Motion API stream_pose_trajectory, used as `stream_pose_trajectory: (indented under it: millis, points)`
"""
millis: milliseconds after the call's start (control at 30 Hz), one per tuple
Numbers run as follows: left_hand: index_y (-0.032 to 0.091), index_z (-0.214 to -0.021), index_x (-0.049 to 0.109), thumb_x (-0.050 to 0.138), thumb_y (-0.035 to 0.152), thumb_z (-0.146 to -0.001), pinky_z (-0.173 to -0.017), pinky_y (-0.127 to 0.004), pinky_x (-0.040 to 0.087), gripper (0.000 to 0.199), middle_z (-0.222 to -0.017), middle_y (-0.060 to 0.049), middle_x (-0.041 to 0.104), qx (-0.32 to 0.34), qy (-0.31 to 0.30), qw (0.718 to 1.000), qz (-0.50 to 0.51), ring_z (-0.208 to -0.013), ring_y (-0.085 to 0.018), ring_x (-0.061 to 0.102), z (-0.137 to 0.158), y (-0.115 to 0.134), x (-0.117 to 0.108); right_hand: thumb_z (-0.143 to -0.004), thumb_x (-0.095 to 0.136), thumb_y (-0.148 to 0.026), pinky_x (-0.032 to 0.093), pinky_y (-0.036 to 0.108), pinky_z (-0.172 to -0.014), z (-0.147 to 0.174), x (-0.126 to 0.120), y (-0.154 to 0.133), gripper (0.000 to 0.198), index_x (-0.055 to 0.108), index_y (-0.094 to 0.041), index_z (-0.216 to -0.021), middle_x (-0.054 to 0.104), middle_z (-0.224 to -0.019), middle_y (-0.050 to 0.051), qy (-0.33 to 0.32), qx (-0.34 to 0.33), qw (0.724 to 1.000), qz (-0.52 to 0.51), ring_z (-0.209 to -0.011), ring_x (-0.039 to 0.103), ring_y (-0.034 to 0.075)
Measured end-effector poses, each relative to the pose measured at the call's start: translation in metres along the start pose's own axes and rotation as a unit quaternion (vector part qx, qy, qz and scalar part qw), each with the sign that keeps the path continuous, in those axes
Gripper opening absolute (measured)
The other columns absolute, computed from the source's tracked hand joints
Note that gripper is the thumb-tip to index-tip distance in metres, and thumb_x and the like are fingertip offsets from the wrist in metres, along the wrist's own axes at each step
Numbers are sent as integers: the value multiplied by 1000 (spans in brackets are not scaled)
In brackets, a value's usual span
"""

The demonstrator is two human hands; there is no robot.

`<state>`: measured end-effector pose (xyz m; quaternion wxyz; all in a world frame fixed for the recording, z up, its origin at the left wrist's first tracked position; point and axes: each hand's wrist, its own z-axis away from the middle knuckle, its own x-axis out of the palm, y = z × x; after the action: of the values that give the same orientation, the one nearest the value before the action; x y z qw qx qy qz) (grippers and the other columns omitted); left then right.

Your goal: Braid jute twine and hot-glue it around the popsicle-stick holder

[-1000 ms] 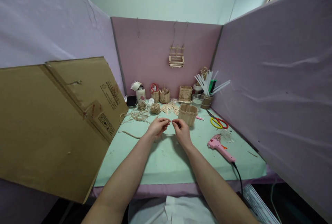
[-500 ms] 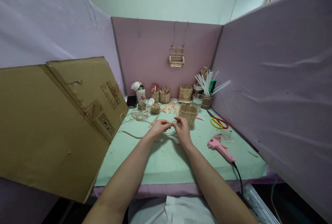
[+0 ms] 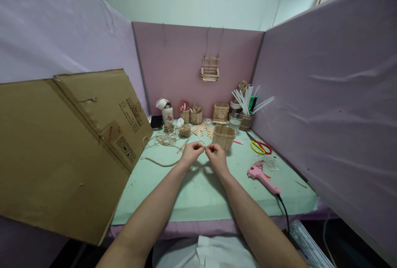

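Note:
My left hand and my right hand meet fingertip to fingertip above the mat, both pinched. Between them runs a thin piece of twine, its loop arching just behind the fingers; most of it is hidden. Right behind my right hand stands a small basket of wooden sticks. To the left of my left hand, a braided cord lies on the mat. A ball of twine and a loose tangle of twine sit farther back.
At right lie a pink glue gun with its cable and scissors. A cardboard sheet leans along the left side. Glue sticks, a cup of liquid, loose wooden sticks and a bottle line the back.
My hands have come closer together, and the right fingers have lowered and curled in. The twine loop that hung below the fingers now shows behind them.

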<state>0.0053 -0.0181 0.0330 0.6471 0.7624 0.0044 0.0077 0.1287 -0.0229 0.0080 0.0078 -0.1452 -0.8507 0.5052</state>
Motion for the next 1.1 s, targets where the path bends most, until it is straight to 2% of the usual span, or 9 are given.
stream_pose_trajectory:
  millis: [100, 200, 267, 367, 600, 800, 867, 967, 1100]
  points:
    - [16, -62, 63, 70, 33, -57, -58, -24, 35, 20, -59, 1, 56, -13, 4, 1000, 15, -60, -11, 45, 0, -4, 3, -72, 59, -38, 45, 29, -63, -2, 1, 4, 20, 61, -20, -65, 60, -63, 0, -15, 32, 999, -24, -63, 52, 16]
    - [15, -64, 64, 69, 39, -59, -54, -23, 32, 25, -57, 2, 53, -34, -24, 998, 47, -54, -9, 40, 0, -7, 5, -75, 56, -43, 42, 26, -54, -4, 2, 8, 27, 60, -19, -63, 58, -57, -1, -29, 59, 997, -45, -56, 49, 13]
    - [15, -64, 64, 72, 40, -57, -53, -22, 31, 28, -56, 2, 52, -47, -38, 996, 70, -53, -8, 39, 0, -8, 6, -76, 55, -44, 43, 26, -54, -4, 2, 9, 28, 61, -19, -66, 60, -58, -1, -29, 65, 996, -51, -55, 50, 14]
    - [14, -66, 65, 75, 38, -56, -54, -23, 33, 28, -59, 1, 56, -49, -18, 997, 55, -56, -9, 43, -1, -10, 5, -74, 58, -44, 45, 28, -59, -4, 1, 9, 26, 63, -18, -70, 63, -64, 1, -21, 56, 997, -47, -60, 54, 15]
    - [16, -67, 67, 70, 30, -60, -67, -27, 42, 16, -68, -2, 65, 22, 17, 999, -36, -67, -15, 55, -2, -10, 1, -72, 65, -40, 45, 32, -70, -3, -4, 4, 21, 67, -20, -67, 65, -69, 3, -10, 22, 1000, -11, -70, 55, 19]
    - [17, -67, 65, 63, 27, -68, -68, -26, 41, 10, -68, -1, 63, 81, 17, 993, -83, -67, -14, 55, -3, -16, 3, -71, 62, -35, 44, 31, -68, -5, -1, 9, 17, 64, -19, -65, 64, -68, 3, 6, 46, 999, -7, -68, 55, 18]
    - [17, -67, 64, 65, 29, -67, -66, -25, 40, 12, -67, 0, 61, 72, 5, 996, -52, -66, -13, 52, -3, -16, 4, -71, 60, -36, 44, 30, -62, -6, 0, 10, 19, 63, -19, -65, 62, -64, 2, -1, 61, 998, -16, -63, 54, 17]
    - [16, -69, 64, 70, 34, -64, -61, -24, 35, 19, -64, 2, 57, 13, -41, 998, 38, -61, -10, 46, -3, -15, 4, -73, 57, -39, 43, 28, -56, -6, 0, 10, 23, 62, -18, -64, 60, -61, 1, -11, 73, 997, -29, -59, 52, 16]
    - [15, -73, 67, 77, 39, -58, -58, -23, 32, 30, -64, 1, 56, -47, -57, 991, 116, -58, -9, 41, -1, -14, 6, -69, 61, -35, 45, 29, -67, -4, -1, 5, 17, 63, -18, -73, 63, -73, 1, 15, 61, 998, -28, -71, 54, 16]
